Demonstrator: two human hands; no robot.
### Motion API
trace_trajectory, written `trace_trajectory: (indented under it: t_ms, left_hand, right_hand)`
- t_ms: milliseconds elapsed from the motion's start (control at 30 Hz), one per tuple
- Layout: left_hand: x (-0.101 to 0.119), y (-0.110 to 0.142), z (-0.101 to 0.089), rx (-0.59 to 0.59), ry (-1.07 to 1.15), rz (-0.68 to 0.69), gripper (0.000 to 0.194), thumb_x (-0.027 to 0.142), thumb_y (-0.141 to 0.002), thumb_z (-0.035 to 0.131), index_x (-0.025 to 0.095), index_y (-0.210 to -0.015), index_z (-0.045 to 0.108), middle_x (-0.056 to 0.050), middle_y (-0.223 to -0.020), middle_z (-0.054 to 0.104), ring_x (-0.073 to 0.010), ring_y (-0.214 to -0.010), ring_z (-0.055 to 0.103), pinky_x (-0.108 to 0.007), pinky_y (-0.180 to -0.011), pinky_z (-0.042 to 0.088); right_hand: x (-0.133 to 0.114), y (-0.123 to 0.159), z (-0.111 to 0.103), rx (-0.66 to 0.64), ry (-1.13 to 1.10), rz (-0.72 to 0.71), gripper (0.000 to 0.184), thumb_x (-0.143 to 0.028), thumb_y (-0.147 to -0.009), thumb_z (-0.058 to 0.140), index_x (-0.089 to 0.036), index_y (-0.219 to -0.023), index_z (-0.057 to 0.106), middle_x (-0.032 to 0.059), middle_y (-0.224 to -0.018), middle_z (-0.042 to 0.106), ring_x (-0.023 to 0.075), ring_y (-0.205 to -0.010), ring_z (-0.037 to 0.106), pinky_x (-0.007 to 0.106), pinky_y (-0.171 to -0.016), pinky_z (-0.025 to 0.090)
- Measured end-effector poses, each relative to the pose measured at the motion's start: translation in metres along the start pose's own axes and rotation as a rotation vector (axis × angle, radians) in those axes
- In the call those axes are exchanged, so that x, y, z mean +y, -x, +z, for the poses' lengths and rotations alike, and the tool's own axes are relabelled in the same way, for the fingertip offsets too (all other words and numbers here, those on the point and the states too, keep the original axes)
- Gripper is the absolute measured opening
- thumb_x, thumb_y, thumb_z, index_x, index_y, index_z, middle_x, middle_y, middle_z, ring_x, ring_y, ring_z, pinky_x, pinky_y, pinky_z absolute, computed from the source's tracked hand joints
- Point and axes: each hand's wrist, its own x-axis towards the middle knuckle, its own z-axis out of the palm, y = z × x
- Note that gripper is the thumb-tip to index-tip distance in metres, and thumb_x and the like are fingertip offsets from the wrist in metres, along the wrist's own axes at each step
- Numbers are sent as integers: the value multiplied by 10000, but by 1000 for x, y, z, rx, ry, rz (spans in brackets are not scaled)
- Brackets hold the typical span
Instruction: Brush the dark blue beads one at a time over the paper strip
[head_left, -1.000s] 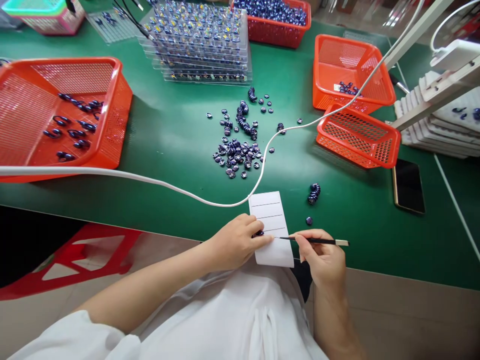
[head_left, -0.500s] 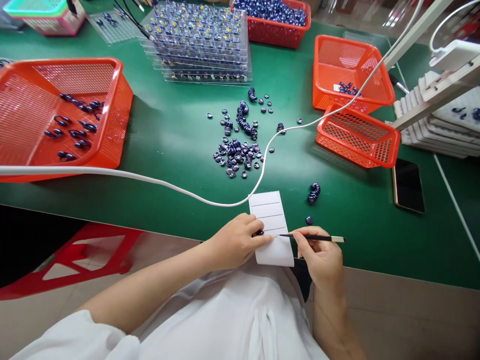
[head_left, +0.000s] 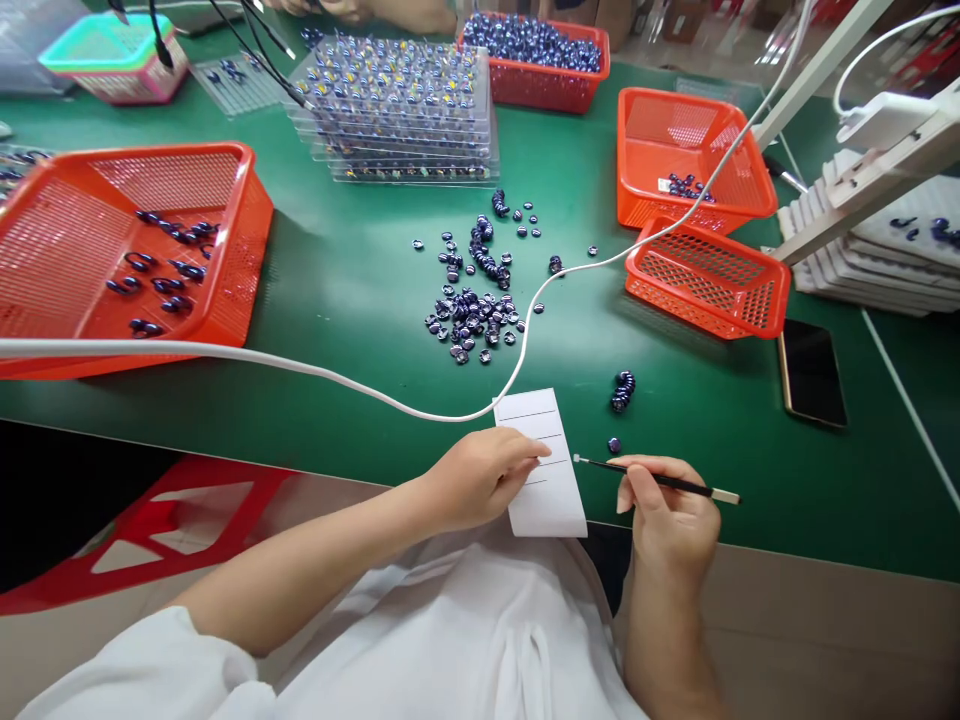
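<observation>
A white card with ruled lines [head_left: 536, 403] lies at the table's front edge. My left hand [head_left: 480, 478] rests over it, index finger stretched forward and the others curled in. Whatever those fingers hold, if anything, is hidden beneath them. Right of the card, my right hand [head_left: 675, 510] pinches a slim black stick with pale ends [head_left: 682, 484]. Its small whitish tip points left toward the card, apart from it. Just above this hand sit a single dark shiny bead [head_left: 614, 445] and a short curved row of similar beads [head_left: 622, 391].
A loose pile of dark beads [head_left: 472, 318] lies mid-table. A white cable [head_left: 360, 385] crosses the table. Orange baskets [head_left: 259, 245] [head_left: 697, 215] stand left and right. Stacked clear trays [head_left: 420, 165] are at the back. A phone [head_left: 812, 375] lies right. Another person's hand [head_left: 349, 10] shows at the far edge.
My right hand has drawn right with the stick, taking its tip off the card area by my left fingers. The dark piece at my left fingers is now out of sight.
</observation>
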Motion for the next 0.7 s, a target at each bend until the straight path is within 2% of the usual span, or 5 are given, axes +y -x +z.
trace_trajectory:
  t_ms: [200,300,533,700]
  left_hand:
    - [0,-53,2,-48,160,-246,185,177,-921,611,161,-1070,719,-20,-826,733,-130,-709,644,-229,-664,505]
    - [-9,-64,11,-99,240,-320,221,206,-882,689,161,-1096,722,-6,-806,725,-124,-697,649,-221,-657,516]
    - [-20,-55,23,-121,300,-258,258,230,-893,693,148,-1136,716,-35,-857,763,-140,-748,705,-224,-701,557]
    - [-22,-53,27,-62,221,-203,251,304,-883,733,164,-1091,729,-26,-810,761,-133,-702,700,-224,-685,562]
  right_hand:
    - [4,-10,9,174,-88,-82,143,-276,-819,768,-173,-797,672,45,-796,761,95,-445,571,255,-447,461]
    - [7,-11,10,200,-97,-85,145,-277,-827,757,-171,-796,664,44,-798,759,89,-448,565,253,-458,468]
    - [6,-9,10,179,-24,-85,139,-290,-835,758,-182,-818,672,50,-819,765,95,-449,578,254,-443,477]
    - [7,-4,14,182,82,-121,145,-305,-840,755,-180,-814,686,53,-811,762,96,-434,579,256,-427,490]
